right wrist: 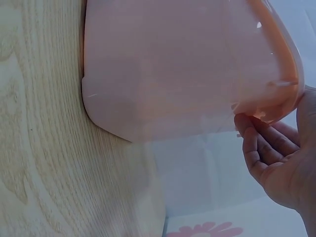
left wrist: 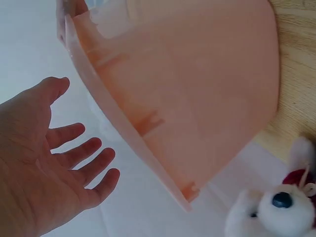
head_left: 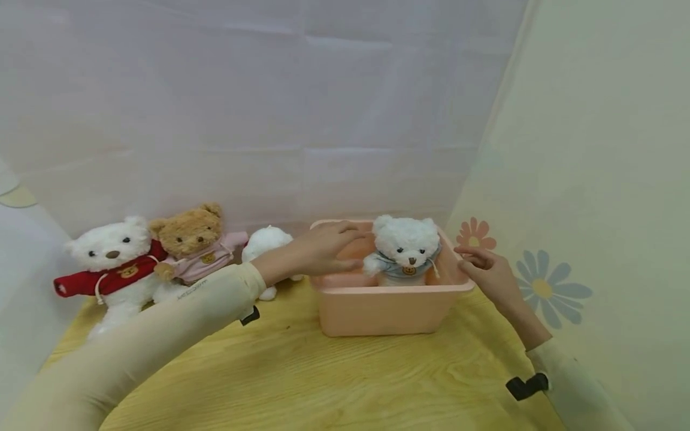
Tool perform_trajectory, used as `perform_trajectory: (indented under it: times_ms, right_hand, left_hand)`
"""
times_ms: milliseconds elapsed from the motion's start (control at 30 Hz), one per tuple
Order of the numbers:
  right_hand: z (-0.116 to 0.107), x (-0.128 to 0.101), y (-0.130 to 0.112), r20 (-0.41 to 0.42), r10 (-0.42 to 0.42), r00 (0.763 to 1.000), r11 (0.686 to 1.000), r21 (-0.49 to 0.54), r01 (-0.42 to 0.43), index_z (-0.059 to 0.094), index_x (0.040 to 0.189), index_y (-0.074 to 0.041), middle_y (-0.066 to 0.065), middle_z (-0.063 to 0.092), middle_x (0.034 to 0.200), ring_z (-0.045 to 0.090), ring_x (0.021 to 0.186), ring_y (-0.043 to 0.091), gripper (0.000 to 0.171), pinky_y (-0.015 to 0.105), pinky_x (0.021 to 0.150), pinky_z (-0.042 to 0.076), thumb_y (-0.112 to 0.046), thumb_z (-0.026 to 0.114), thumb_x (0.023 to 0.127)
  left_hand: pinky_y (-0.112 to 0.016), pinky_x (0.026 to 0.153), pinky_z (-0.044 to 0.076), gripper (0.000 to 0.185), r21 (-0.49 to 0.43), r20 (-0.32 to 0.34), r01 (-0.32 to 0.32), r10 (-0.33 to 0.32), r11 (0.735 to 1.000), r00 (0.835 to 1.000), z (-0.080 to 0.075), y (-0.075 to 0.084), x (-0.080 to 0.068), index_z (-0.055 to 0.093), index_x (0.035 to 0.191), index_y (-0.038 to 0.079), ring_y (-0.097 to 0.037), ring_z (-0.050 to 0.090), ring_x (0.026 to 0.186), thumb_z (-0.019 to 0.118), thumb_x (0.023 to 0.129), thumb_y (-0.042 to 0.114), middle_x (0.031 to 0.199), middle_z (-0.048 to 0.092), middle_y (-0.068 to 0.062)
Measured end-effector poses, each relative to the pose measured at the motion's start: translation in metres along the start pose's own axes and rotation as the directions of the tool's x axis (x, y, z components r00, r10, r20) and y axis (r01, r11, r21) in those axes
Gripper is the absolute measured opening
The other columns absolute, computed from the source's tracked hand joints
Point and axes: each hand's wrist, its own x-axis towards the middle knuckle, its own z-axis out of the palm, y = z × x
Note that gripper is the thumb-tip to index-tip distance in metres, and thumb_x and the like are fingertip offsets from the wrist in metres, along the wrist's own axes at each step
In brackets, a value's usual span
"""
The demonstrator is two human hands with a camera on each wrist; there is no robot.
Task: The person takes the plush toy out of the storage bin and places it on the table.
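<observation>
A white teddy bear (head_left: 406, 239) in a light blue hoodie sits upright inside a pink plastic bin (head_left: 383, 314). My left hand (head_left: 329, 245) hovers over the bin's left side, a little apart from the bear. Its fingers are spread and hold nothing in the left wrist view, where the palm (left wrist: 44, 163) is beside the bin's rim (left wrist: 113, 113). At the bin's right end my right hand (head_left: 493, 275) grips the rim. In the right wrist view, fingers (right wrist: 252, 148) curl beneath that rim, and the thumb is mostly hidden.
Left of the bin, a white bear (head_left: 121, 257) in a red sweater and a brown bear (head_left: 196, 242) in pink lean together. Another white plush toy (head_left: 266, 242) is partly behind my left arm. The wooden table (head_left: 302, 377) meets a pale curtain (head_left: 259, 120) and a flower-patterned panel (head_left: 609, 209).
</observation>
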Motion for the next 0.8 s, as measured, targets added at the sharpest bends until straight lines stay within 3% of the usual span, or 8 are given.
perform_trajectory:
  times_ms: [100, 233, 433, 500, 667, 800]
  right_hand:
    - [0.000, 0.000, -0.003, -0.002, -0.005, 1.000, 1.000, 0.004, 0.005, 0.062, 0.138, -0.003, 0.020, 0.071, 0.114, 0.064, 0.089, 0.008, 0.045, 0.025, 0.065, 0.044, -0.027, 0.068, 0.101]
    - [-0.001, 0.000, -0.006, 0.006, -0.007, 1.000, 1.000, 0.018, 0.007, 0.063, 0.138, -0.003, 0.017, 0.072, 0.110, 0.055, 0.068, 0.011, 0.045, 0.036, 0.052, 0.037, -0.027, 0.069, 0.100]
    - [-0.007, -0.004, -0.003, 0.006, -0.001, 1.000, 0.997, 0.073, 0.001, 0.061, 0.138, 0.001, 0.012, 0.075, 0.103, 0.057, 0.076, 0.012, 0.045, 0.037, 0.051, 0.033, -0.022, 0.070, 0.100]
    - [-0.009, -0.005, -0.003, 0.002, -0.001, 1.000, 0.995, 0.101, 0.001, 0.060, 0.138, 0.003, 0.010, 0.075, 0.100, 0.052, 0.066, 0.010, 0.045, 0.037, 0.048, 0.031, -0.020, 0.070, 0.100]
    - [-0.008, -0.005, -0.005, 0.020, -0.029, 0.999, 0.993, 0.112, 0.026, 0.060, 0.138, 0.003, 0.010, 0.075, 0.100, 0.039, 0.052, 0.012, 0.044, 0.039, 0.044, 0.028, -0.019, 0.068, 0.101]
    - [-0.004, -0.004, -0.008, 0.028, -0.051, 0.998, 0.993, 0.111, 0.048, 0.060, 0.138, 0.003, 0.011, 0.074, 0.101, 0.042, 0.055, 0.013, 0.043, 0.037, 0.048, 0.033, -0.020, 0.067, 0.102]
  left_hand:
    - [-0.048, 0.113, 0.032, 0.064, 0.006, 0.022, 0.012, -0.012, 1.000, 1.000, -0.006, 0.007, 0.010, 0.045, 0.155, 0.015, -0.026, 0.037, 0.143, 0.057, 0.102, 0.050, 0.158, 0.039, -0.011]
    - [-0.046, 0.110, 0.037, 0.067, -0.006, 0.077, 0.045, -0.044, 0.999, 0.996, -0.011, 0.013, 0.025, 0.042, 0.156, 0.014, -0.025, 0.040, 0.141, 0.054, 0.103, 0.052, 0.157, 0.039, -0.009]
    - [-0.040, 0.108, 0.039, 0.068, 0.007, 0.125, 0.022, -0.023, 1.000, 0.992, -0.012, 0.021, 0.055, 0.037, 0.159, 0.016, -0.024, 0.043, 0.137, 0.052, 0.103, 0.052, 0.155, 0.038, -0.008]
    - [-0.042, 0.109, 0.037, 0.068, 0.001, 0.126, 0.019, -0.019, 1.000, 0.992, -0.013, 0.022, 0.065, 0.036, 0.160, 0.017, -0.025, 0.042, 0.137, 0.053, 0.103, 0.052, 0.155, 0.037, -0.008]
    - [-0.047, 0.112, 0.034, 0.068, -0.046, 0.144, 0.050, -0.043, 0.998, 0.989, -0.014, 0.019, 0.082, 0.035, 0.160, 0.020, -0.027, 0.037, 0.140, 0.056, 0.102, 0.050, 0.156, 0.034, -0.007]
    - [-0.049, 0.113, 0.030, 0.071, -0.057, 0.154, 0.071, -0.061, 0.996, 0.986, -0.009, 0.011, 0.089, 0.032, 0.161, 0.022, -0.028, 0.033, 0.143, 0.057, 0.102, 0.051, 0.158, 0.032, -0.007]
